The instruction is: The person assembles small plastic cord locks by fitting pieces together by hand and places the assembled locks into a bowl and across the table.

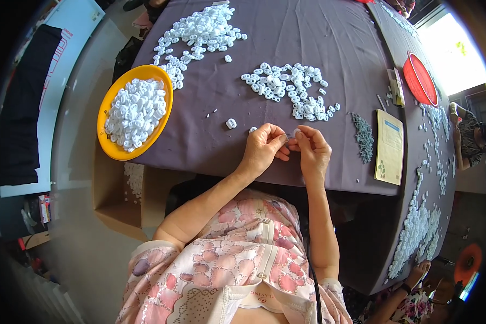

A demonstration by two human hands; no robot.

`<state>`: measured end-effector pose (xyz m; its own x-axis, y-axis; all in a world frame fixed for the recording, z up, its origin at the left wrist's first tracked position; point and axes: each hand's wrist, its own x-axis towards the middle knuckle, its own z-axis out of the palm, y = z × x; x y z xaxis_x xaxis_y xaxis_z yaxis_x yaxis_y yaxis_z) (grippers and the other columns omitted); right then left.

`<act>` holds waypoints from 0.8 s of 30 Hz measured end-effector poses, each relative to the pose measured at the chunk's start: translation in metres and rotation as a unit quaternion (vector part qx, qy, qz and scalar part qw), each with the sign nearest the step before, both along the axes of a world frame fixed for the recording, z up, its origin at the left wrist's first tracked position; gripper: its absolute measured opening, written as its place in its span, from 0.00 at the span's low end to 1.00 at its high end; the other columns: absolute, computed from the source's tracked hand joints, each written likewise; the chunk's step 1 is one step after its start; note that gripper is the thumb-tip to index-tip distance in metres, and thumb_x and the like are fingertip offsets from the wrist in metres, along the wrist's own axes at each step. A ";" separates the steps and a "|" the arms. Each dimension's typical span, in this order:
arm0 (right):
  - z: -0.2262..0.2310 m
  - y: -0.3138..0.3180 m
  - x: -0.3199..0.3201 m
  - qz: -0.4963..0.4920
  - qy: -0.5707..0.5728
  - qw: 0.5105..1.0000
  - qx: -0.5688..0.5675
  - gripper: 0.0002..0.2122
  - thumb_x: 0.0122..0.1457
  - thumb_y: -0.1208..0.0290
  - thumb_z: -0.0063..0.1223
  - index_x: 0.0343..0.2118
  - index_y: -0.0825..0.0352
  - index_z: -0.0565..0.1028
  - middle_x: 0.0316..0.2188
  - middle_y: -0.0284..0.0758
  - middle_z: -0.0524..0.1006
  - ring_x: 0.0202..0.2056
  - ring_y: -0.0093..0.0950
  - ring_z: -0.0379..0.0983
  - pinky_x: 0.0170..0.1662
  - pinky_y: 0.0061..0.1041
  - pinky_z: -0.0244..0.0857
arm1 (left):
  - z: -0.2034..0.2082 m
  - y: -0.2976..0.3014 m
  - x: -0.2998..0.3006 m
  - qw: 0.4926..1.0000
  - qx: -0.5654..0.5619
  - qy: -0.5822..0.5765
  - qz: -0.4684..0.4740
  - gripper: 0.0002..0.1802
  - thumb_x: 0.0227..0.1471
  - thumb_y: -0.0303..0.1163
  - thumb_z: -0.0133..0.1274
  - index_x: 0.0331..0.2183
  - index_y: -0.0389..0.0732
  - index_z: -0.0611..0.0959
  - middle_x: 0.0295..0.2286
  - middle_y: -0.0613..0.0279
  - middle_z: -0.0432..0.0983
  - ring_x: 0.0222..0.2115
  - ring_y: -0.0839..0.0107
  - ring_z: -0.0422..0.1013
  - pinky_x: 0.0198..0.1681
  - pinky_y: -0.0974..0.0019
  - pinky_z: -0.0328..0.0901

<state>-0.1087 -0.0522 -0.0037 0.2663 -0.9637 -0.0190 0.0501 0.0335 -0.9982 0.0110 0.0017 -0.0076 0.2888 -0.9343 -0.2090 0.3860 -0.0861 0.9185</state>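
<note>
My two hands meet over the near edge of the cloth-covered table. My right hand [314, 153] pinches a small white plastic piece [296, 132] between thumb and fingertips. Beside it my left hand [263, 147] is closed in a pinch; what its fingertips hold is too small to make out. Just beyond the hands spreads a loose heap of white oval plastic pieces with two holes [286, 82]. One such piece lies alone [231, 123] left of my left hand, and another is partly covered by that hand. A pile of small grey pieces [363, 138] lies to the right.
A yellow bowl [168, 102] full of white pieces sits at the table's left edge, with a larger heap [202, 29] behind it. At right are a yellowish booklet [389, 148], a red basket [420, 78] and more white pieces [416, 229]. Other people sit along the right side.
</note>
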 end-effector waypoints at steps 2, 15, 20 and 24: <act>-0.001 0.003 0.001 -0.002 -0.020 1.000 0.007 0.05 0.55 0.79 0.51 0.34 0.71 0.75 0.26 0.30 0.76 0.26 0.15 0.72 0.29 0.15 0.68 | -0.002 0.000 -0.001 1.000 0.000 -0.002 0.005 0.04 0.54 0.25 0.48 0.30 0.33 0.73 0.23 0.61 0.73 0.21 0.75 0.72 0.22 0.72 0.72; -0.001 0.002 -0.002 0.022 0.013 1.000 -0.018 0.06 0.56 0.79 0.50 0.35 0.71 0.75 0.26 0.29 0.75 0.26 0.15 0.71 0.30 0.15 0.67 | -0.003 -0.001 -0.004 1.000 -0.002 -0.028 0.010 0.04 0.54 0.24 0.47 0.29 0.33 0.73 0.22 0.60 0.73 0.19 0.74 0.72 0.21 0.71 0.72; -0.001 0.004 -0.002 0.020 0.022 0.999 -0.013 0.06 0.55 0.79 0.51 0.35 0.71 0.75 0.26 0.29 0.75 0.25 0.15 0.71 0.30 0.14 0.67 | -0.005 -0.001 -0.003 0.999 -0.004 -0.034 0.011 0.04 0.54 0.24 0.47 0.29 0.33 0.73 0.22 0.60 0.73 0.19 0.75 0.72 0.21 0.71 0.72; -0.006 0.004 -0.001 0.019 0.054 0.997 -0.050 0.06 0.55 0.80 0.51 0.35 0.70 0.75 0.25 0.29 0.75 0.25 0.14 0.70 0.29 0.14 0.66 | -0.001 -0.001 -0.003 1.000 0.011 -0.029 -0.001 0.03 0.54 0.24 0.48 0.31 0.34 0.73 0.24 0.60 0.74 0.21 0.75 0.73 0.22 0.73 0.72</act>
<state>-0.1102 -0.0479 -0.0098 0.3048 -0.9513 0.0454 -0.0569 -0.0657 -0.9962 0.0080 0.0005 -0.0084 0.2987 -0.9304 -0.2125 0.3321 -0.1075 0.9371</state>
